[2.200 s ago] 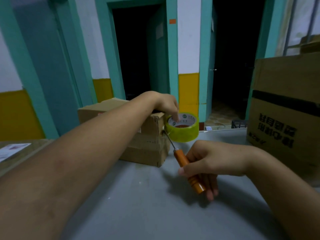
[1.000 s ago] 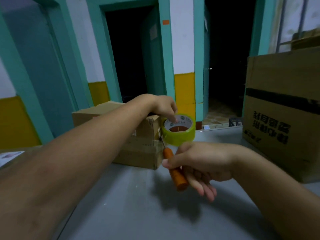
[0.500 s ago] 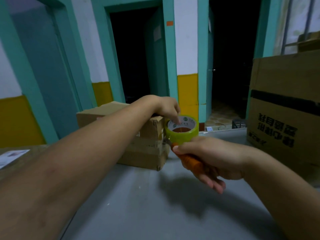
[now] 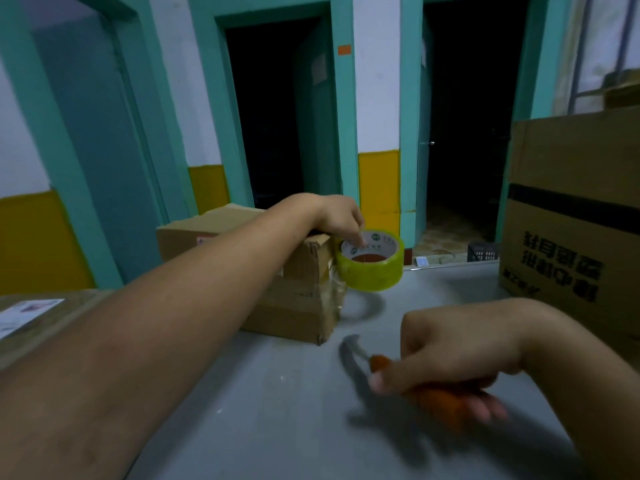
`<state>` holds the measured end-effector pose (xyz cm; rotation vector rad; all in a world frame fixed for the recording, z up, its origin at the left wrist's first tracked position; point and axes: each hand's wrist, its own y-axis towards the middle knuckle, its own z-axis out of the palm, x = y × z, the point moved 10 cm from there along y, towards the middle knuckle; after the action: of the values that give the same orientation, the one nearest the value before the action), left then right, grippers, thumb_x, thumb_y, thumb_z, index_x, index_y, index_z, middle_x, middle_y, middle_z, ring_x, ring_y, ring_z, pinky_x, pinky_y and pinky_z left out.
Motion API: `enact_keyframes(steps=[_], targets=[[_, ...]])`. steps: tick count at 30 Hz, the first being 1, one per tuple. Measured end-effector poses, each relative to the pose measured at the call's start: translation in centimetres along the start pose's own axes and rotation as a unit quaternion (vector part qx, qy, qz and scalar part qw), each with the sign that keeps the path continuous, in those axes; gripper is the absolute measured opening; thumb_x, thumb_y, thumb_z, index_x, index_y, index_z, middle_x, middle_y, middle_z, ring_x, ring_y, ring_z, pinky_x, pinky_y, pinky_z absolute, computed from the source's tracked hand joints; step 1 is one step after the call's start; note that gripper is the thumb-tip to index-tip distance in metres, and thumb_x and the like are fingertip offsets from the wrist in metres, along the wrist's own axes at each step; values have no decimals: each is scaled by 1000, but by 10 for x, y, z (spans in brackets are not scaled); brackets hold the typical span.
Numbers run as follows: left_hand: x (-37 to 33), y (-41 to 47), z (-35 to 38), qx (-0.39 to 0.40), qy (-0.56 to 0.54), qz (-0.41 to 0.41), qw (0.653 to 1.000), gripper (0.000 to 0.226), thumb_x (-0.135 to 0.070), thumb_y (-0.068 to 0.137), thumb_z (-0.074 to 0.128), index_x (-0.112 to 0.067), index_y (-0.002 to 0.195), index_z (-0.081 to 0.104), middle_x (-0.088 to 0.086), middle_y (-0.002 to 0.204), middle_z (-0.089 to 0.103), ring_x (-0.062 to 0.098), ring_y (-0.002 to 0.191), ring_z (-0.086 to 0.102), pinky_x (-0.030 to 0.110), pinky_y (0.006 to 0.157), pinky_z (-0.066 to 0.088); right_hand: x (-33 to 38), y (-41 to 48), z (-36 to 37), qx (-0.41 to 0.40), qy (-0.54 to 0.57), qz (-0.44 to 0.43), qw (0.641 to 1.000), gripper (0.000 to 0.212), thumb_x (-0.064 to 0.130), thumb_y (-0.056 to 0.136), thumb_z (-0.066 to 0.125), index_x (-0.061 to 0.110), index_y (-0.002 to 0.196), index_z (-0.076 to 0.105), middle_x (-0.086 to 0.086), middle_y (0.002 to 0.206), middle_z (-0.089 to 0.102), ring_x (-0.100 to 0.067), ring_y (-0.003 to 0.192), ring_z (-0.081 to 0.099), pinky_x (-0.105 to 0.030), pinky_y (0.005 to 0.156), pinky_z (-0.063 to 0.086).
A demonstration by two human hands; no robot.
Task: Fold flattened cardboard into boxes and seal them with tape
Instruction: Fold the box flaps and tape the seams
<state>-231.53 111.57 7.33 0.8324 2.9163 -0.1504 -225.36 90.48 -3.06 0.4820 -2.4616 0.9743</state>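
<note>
The left hand pinches the tape roll against the cardboard box; the right hand, five o'clock away, grips a knife.

cam: I had one head-worn wide-angle view | aim: it faced forward and slightly down across the grey table toward two dark doorways | range: close; the wearer's forearms filled the lower frame, left hand at centre, right hand lower right | edge: large carton cut off at right
</note>
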Motion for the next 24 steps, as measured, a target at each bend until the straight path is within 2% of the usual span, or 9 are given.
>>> enact_keyframes(steps=[3,5,7,9,11,13,16,20,24], targets=[[-1,0,0,0,2,2,1000,19,-37,96,73,-18,95,76,-1,94,71,18,91,66,35,79,52,-10,5,-1,-8,-90,62,994,66,78,88,56,15,71,65,-1,59,67,-13,48,59,-24,52,39],[-2,0,0,0,8,0,1000,21,-36,96,73,-16,97,77,0,94,70,18,90,65,37,79,53,-12,7,-13,-58,-101,55,992,72,81,86,53,12,76,67,-2,59,67,-13,49,59,-23,52,42],[-3,0,1,0,14,-1,1000,25,-35,96,73,-11,99,75,1,93,69,19,87,62,38,78,51,1,11,-35,-176,-91,-9,980,73,76,88,55,6,77,70,-4,59,67,-13,48,60,-22,51,47],[-4,0,1,-3,19,-2,1000,23,-35,96,72,-11,98,74,4,92,64,19,84,57,37,75,47,26,9,-54,-309,-112,-111,938,54,61,95,60,13,75,71,-3,60,66,-10,51,61,-21,52,48],[-3,0,1,-6,15,-6,1000,26,-34,97,72,-8,101,75,5,93,64,19,84,56,36,74,46,48,8,-57,-382,-100,-192,898,31,46,99,63,25,78,70,3,67,65,-6,62,61,-21,56,47],[-3,-1,1,-9,10,-8,1000,24,-33,97,72,-9,101,75,4,92,64,19,83,56,36,74,46,57,12,-55,-392,-39,-233,889,15,37,100,64,28,91,71,9,79,66,-1,78,63,-17,65,50],[-4,0,0,-11,13,-5,1000,15,-32,97,71,-18,92,69,4,90,61,19,81,54,36,73,45,57,23,-53,-401,-29,-226,887,10,33,101,64,28,106,71,15,92,66,5,88,61,-12,68,49],[-3,3,2,-10,13,-2,1000,15,-31,97,71,-19,89,66,4,88,58,20,80,52,36,71,43,47,39,-56,-402,-25,-181,897,16,30,103,61,27,117,66,12,105,66,-3,95,63,-23,77,57],[-2,5,2,-10,16,-2,1000,14,-31,97,71,-18,92,68,4,89,59,19,81,53,35,71,44,51,47,-57,-411,-69,-151,896,8,29,105,56,25,111,59,5,104,63,-11,92,62,-37,83,61]])
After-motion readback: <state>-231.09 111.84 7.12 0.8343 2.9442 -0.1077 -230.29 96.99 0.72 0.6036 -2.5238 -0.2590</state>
